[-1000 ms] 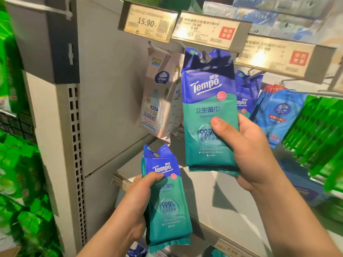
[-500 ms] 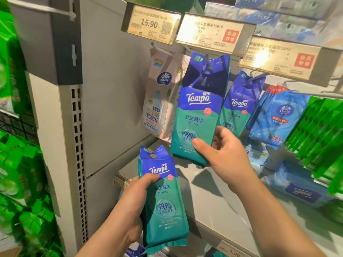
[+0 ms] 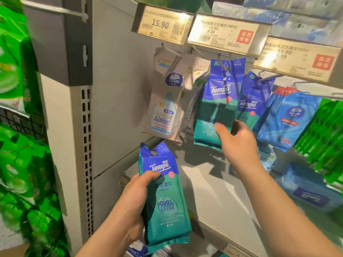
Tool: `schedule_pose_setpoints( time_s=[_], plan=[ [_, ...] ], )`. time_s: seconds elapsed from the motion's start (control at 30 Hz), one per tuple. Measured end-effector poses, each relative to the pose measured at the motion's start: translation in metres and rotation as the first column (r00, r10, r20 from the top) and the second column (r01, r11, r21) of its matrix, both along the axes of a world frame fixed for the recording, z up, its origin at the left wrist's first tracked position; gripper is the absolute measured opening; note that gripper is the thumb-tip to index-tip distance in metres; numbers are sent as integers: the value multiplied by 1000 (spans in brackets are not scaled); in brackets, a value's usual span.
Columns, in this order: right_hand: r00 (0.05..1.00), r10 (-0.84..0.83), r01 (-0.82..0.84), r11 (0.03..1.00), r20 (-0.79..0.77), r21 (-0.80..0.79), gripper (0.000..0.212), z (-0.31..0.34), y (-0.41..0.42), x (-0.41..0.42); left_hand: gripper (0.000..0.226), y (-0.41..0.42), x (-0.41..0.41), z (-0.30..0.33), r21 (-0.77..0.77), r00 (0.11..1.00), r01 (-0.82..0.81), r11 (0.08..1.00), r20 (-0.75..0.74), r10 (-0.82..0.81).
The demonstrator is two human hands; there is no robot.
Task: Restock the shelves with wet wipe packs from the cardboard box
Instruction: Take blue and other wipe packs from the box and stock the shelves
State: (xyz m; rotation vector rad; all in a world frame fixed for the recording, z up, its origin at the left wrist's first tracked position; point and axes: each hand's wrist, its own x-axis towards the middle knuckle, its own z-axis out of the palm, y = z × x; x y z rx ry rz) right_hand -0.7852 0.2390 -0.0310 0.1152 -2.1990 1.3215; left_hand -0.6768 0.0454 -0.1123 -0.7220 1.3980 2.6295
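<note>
Since a second ago, the Tempo wipe pack (image 3: pixel 216 101) has gone onto its peg hook (image 3: pixel 221 61) and hangs there; the right hand (image 3: pixel 235 143) is blurred beneath it, so I cannot tell its grip. The left hand (image 3: pixel 133 206) grips another Tempo pack (image 3: pixel 165 201), not yet hung. No cardboard box shows.

"Tempo" packs (image 3: pixel 163 197); "15.90" tag (image 3: pixel 161 25)

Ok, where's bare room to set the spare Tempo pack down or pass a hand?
Bare shelf board lies between the left hand with its Tempo pack and the right forearm. Blank back panel left of the Vinda pouch is free. Crowded: hooks around the right hand and hung Tempo packs.
</note>
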Motion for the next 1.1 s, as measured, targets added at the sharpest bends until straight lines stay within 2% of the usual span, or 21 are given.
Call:
schedule_pose_setpoints(
  time_s=[0.23, 0.37, 0.43, 0.57, 0.7, 0.93, 1.1],
  plan=[
    [998, -40, 44, 996, 48, -79, 19, -4, -7, -26, 18, -1, -3, 4, -11, 1000, 0, 1000, 14, 1],
    [996, -57, 63, 994, 68, -88, 30, -14, -10, -32, 3, -3, -14, 4, -46, 999, -4, 999, 32, 6],
    [992, -75, 82, 995, 103, -64, 35, -16, -11, -32, 9, -4, -11, 1, -36, 1000, 14, 999, 20, -13],
    [984, -43, 58, 995, 174, -82, 35, -13, -10, -26, 40, -1, -2, -4, 40, 1000, 12, 999, -10, -12],
    [970, 40, 10, 979, 239, -204, 36, -15, -8, -24, 47, 0, 5, -5, 66, 998, 37, 997, -47, -34],
    [923, 85, -29, 988, 375, -151, 52, -29, 9, -22, 44, 7, 4, 7, 38, 999, 45, 998, -21, -44],
    [899, 108, -69, 992, 424, -106, 32, -43, 21, -5, 48, 15, 16, 4, 22, 989, 143, 989, -43, -142]
  ],
)
